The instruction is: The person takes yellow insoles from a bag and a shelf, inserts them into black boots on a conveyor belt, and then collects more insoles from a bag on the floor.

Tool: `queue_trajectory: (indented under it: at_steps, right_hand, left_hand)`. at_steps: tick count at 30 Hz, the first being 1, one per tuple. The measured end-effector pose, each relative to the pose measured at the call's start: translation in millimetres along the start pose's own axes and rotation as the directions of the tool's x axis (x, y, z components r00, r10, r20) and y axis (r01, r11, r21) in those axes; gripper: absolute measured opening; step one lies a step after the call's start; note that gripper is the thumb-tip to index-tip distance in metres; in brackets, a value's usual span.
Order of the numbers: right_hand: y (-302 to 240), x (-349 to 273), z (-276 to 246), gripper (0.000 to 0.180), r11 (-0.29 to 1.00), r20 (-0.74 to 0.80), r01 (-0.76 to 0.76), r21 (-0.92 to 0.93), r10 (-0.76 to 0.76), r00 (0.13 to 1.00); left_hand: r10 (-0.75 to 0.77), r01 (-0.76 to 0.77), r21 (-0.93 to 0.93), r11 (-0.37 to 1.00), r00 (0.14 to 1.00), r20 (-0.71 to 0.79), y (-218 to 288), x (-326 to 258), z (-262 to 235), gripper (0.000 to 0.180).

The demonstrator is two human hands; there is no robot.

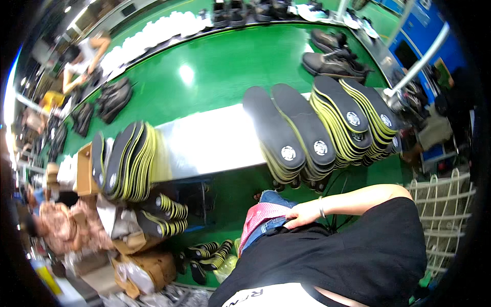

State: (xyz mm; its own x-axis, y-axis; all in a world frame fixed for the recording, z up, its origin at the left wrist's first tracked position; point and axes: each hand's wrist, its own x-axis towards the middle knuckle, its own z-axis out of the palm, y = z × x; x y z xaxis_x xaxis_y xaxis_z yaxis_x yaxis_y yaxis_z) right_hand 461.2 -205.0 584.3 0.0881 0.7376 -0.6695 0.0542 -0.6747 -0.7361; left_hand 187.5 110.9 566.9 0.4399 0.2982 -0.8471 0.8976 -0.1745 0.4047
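Observation:
My right hand (305,213) is at my waist, its wrist in a thin bracelet. Its fingers look bent together by a pink checked cloth (261,217) over my blue jeans; what they grip, if anything, is hidden. My left hand is out of view. Beyond my lap, a metal ledge (204,140) carries black insoles with yellow-green undersides. Two fanned rows, a near-middle insole row (279,130) and a taller insole row (340,115), lie at the right. At the left end leans another insole stack (134,161).
Behind the ledge runs a green surface (204,71) with black shoes (335,64) at right and dark shoes (113,100) at left. Smaller insole bundles (171,215) sit below left, near an open carton (146,268). A white wire rack (442,215) stands at my right. A person (84,59) works far left.

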Motion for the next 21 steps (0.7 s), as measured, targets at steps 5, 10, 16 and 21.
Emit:
queue_trajectory:
  at_steps: [5, 10, 16, 21]
  right_hand:
    - [48.3, -21.6, -5.5, 0.020, 0.939, -0.036, 0.113, 0.325, -0.107, 0.994]
    - [51.1, -37.9, 30.4, 0.015, 0.878, -0.187, 0.037, 0.477, 0.060, 0.981]
    - [31.9, -6.4, 76.1, 0.012, 0.552, -0.285, 0.120, 0.825, 0.223, 0.932]
    - [10.5, 28.8, 93.0, 0.010, 0.540, -0.428, 0.104, 0.835, 0.520, 0.739]
  left_hand:
    - [0.083, -0.103, 0.111, 0.988, 0.981, 0.176, 81.4, 25.2, -26.7, 0.014]
    - [0.339, -0.372, 0.062, 0.926, 0.891, 0.301, 192.2, 53.4, -71.7, 0.012]
    - [0.825, -0.823, -0.145, 0.548, 0.505, 0.252, 368.0, 60.2, -110.6, 0.017]
    - [0.919, -0.729, -0.660, -0.181, -0.364, 0.151, 433.9, -1.1, -153.1, 0.020]
